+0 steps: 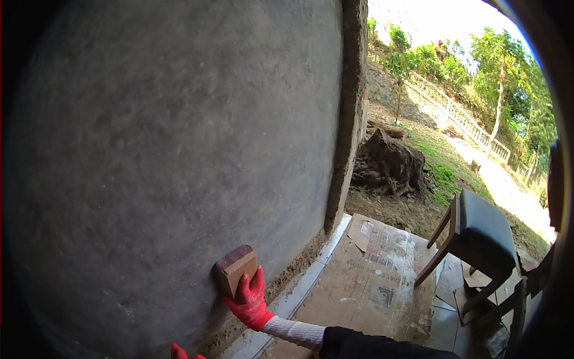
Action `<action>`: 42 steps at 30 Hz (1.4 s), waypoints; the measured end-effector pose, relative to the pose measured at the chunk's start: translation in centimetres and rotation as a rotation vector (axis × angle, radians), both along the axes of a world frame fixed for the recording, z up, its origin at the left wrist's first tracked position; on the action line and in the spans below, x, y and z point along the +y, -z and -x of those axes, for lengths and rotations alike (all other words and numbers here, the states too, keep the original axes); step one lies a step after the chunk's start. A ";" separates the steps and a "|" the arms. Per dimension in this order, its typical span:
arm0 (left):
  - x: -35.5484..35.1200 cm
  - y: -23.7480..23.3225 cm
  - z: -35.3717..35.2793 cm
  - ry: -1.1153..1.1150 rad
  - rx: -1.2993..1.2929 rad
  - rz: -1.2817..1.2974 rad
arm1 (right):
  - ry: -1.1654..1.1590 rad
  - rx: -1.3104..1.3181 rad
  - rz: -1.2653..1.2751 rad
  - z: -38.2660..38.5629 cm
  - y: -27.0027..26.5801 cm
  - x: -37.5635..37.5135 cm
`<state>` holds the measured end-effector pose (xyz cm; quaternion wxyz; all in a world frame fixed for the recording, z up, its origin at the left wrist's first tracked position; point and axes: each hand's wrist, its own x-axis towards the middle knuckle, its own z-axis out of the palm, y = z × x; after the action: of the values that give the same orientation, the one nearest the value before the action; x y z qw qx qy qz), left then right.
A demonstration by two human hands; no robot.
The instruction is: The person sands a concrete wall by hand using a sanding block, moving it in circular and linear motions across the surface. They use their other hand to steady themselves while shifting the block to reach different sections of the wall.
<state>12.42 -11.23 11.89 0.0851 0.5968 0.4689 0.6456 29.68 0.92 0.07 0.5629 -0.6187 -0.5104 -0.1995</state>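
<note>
A: Biggest first. What fills the view?

B: Grey plastered wall (167, 131), rough and mottled, taking up the whole left half. Its raw end edge (354, 119) runs top to bottom near the middle.

A: Beyond that edge?

B: Open slope in sun, with trees and a pale fence (472, 125) running along a path. A dark tree stump (388, 164) sits on bare earth just past the wall's end.

A: Underfoot?

B: A floor (445, 326) with a pale tiled strip (311, 272) along the wall's foot. Flattened cardboard (371, 281), printed and dusty, lies over most of it.

A: Furniture?

B: One wooden chair (484, 230) with a dark padded seat, tilted, standing at the right, well apart from the wall.

A: Now the small things.

B: A brown block (235, 266), rectangular, is set flat against the wall low down, one broad face on the plaster.

A: Who has it?

B: The right grip (251, 302), in a red glove, grasps the block from below, fingers spread up over its lower right side. A white cuff (296, 331) and a dark sleeve (371, 347) trail off to the bottom right.

A: And the left grip (179, 352)?

B: Only a red glove tip shows at the bottom edge, near the wall's foot, left of the other. Clenched or released, cannot tell.
</note>
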 end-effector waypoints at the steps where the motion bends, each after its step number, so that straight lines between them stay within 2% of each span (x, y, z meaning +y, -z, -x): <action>1: 0.0 0.0 0.1 -0.002 0.007 0.008 | -0.001 -0.056 -0.053 0.2 -3.2 0.0; 3: 0.0 -0.2 0.2 -0.026 0.052 0.027 | -0.027 -0.184 -0.176 0.1 -7.7 0.5; 4: 0.1 -0.4 0.2 -0.038 0.064 0.042 | -0.039 -0.171 -0.162 0.2 -6.7 0.5; 6: 0.2 -0.3 0.3 -0.024 0.045 0.049 | 0.006 -0.289 -0.145 0.2 -2.4 1.1; 7: 0.2 0.0 0.6 -0.071 0.056 0.068 | 0.037 -0.258 -0.136 0.4 0.6 0.6; 9: 0.3 1.1 0.8 0.014 0.015 0.082 | -0.061 -0.318 -0.016 -0.5 5.3 -0.7; 10: 0.5 1.7 0.7 -0.049 0.018 0.090 | -0.107 -0.319 -0.030 -0.8 5.4 -0.8; 12: 0.8 2.6 -0.2 -0.043 -0.198 0.138 | -0.048 -0.260 -0.012 0.5 2.2 -0.4; 13: 0.5 2.7 -0.1 -0.094 -0.192 0.158 | -0.021 -0.251 -0.038 1.3 -0.5 0.1; 15: 0.8 2.5 -0.1 0.001 -0.191 0.126 | -0.024 -0.287 -0.059 2.1 -5.9 0.4; 16: 0.9 2.4 -0.2 -0.027 -0.191 0.134 | -0.024 -0.327 -0.079 2.3 -7.1 0.4; 18: 1.3 2.4 -0.5 0.048 -0.260 0.197 | -0.042 -0.328 -0.077 2.6 -3.5 0.3; 19: 1.6 3.2 -0.6 0.019 -0.211 0.246 | -0.033 -0.333 -0.085 2.5 -0.8 0.4; 20: 2.2 4.8 -0.9 0.000 -0.220 0.236 | -0.131 -0.332 -0.063 2.0 2.6 -0.1; 22: 3.2 8.5 -1.5 -0.005 -0.058 0.257 | -0.242 -0.440 -0.012 1.0 5.9 -1.1; 24: 3.4 9.7 -2.3 0.016 -0.036 0.275 | -0.255 -0.428 -0.046 2.2 3.5 -0.5; 26: 4.0 7.6 -2.4 0.016 0.010 0.262 | -0.227 -0.422 -0.097 3.8 -1.6 -0.8; 28: 5.0 5.4 -2.4 0.018 -0.032 0.199 | -0.308 -0.469 -0.097 4.9 -5.6 -1.1; 29: 5.3 5.3 -2.3 0.113 -0.089 0.295 | -0.319 -0.474 -0.093 4.9 -5.2 -1.5; 32: 5.9 8.6 -3.9 0.027 -0.241 0.267 | -0.427 -0.564 0.088 4.6 -1.5 -2.6; 34: 6.2 12.6 -3.6 -0.043 -0.156 0.261 | -0.708 -0.338 -0.033 4.5 0.7 -2.0; 35: 6.2 13.4 -3.5 -0.098 -0.148 0.272 | -0.724 -0.343 -0.034 4.9 0.3 -1.9; 37: 6.7 15.0 -3.3 -0.202 -0.092 0.284 | -1.004 0.031 0.163 5.2 -0.6 -2.2; 38: 7.1 14.6 -3.1 -0.215 -0.102 0.283 | -1.018 0.022 0.167 5.6 -2.0 -2.3; 40: 8.6 12.6 -2.5 -0.376 -0.146 0.224 | -1.115 0.058 0.224 6.9 -6.0 -2.6; 42: 9.8 8.9 -0.8 -0.383 -0.219 0.157 | -1.158 0.088 0.226 8.1 -9.0 -2.9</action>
<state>13.19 -1.42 3.03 0.0577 0.4148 0.6100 0.6726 21.59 -1.93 9.07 0.5315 -0.3034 -0.7592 0.2217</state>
